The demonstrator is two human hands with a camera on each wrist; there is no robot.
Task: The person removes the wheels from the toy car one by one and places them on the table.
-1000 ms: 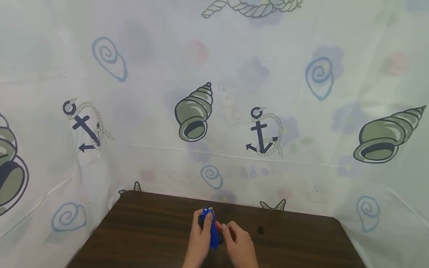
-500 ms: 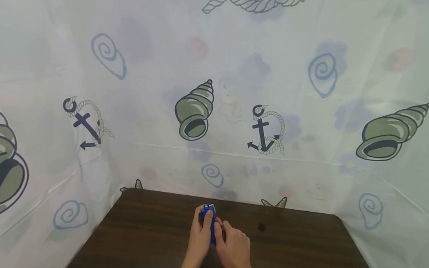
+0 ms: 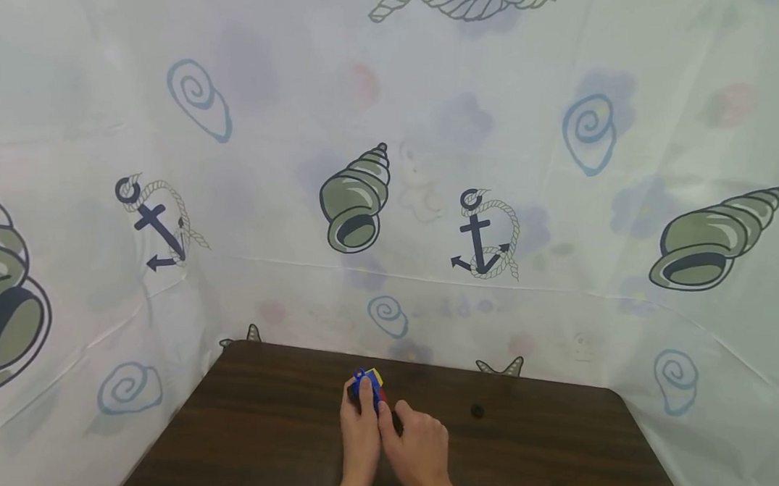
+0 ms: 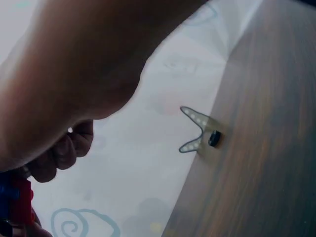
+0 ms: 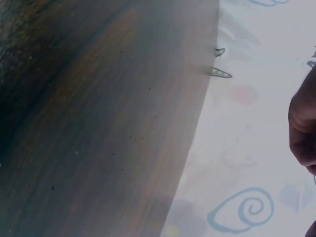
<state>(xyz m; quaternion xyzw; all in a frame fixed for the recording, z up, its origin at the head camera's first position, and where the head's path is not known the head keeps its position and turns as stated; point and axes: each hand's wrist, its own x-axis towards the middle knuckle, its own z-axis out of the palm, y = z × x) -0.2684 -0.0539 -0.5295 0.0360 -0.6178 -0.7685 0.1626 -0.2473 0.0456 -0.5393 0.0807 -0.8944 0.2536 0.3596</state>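
Blue toy point(image 3: 371, 384) with yellow and red parts, held between two hands over the desk point(image 3: 550, 453), a little left of the middle of the far edge as the head view shows it. Left hand point(image 3: 359, 434): gripping the toy, thumb laid lengthwise along its blue face, fingers wrapped behind and mostly hidden. Right hand point(image 3: 416, 443): fingers curled, thumb tip against the toy's lower right end; whether it pinches the toy or merely presses it cannot be told. The two hands nearly meet below the toy, so little room separates them. To the right, well apart from the right hand and near the far edge, a small black disc point(image 3: 477, 411) lies on the wood grain; the left wrist view shows it just inside that edge. Broad spans of desk run from the hands to both side edges, which spread apart toward the viewer; the far corners are rounded, and the near edge falls outside the view. Immediately behind the far edge hangs a white cloth point(image 3: 267, 194) printed with shells and anchors, bounding the space at the back and along both sides.
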